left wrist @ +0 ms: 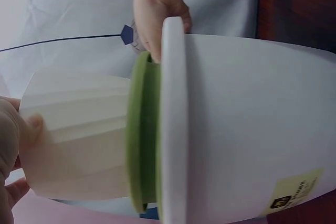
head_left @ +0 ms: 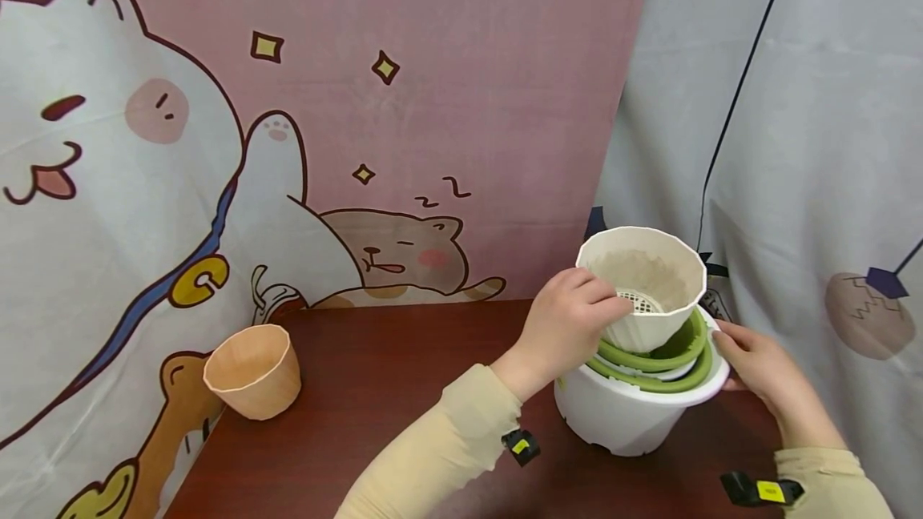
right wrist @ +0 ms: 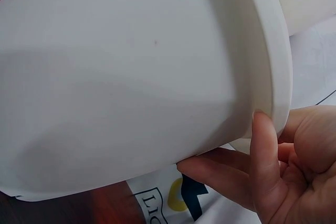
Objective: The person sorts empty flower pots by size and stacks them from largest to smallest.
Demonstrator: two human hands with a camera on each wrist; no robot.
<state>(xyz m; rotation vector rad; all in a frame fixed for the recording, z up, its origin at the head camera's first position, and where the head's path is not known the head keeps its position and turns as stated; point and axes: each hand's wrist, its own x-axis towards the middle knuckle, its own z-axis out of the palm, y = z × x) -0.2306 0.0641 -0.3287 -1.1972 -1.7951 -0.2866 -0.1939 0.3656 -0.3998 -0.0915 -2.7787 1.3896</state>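
A cream faceted flower pot (head_left: 674, 271) with a perforated bottom sits tilted at the top of a nest of pots. My left hand (head_left: 566, 319) pinches its near left rim, thumb and fingers on either side. Below it, two green rims (head_left: 692, 343) show inside a large white planter (head_left: 620, 419). In the left wrist view the cream pot (left wrist: 79, 135) still reaches into the green-rimmed pot (left wrist: 137, 129). My right hand (head_left: 764, 367) grips the planter's right rim; the right wrist view shows its fingers (right wrist: 265, 156) against the rim and wall.
A peach-coloured pot (head_left: 255, 379) stands alone at the left edge of the dark red table (head_left: 404, 391). A printed cat curtain (head_left: 469, 142) hangs behind, and a pale grey curtain (head_left: 815, 142) hangs close on the right. The planter carries a yellowish label (left wrist: 294, 190).
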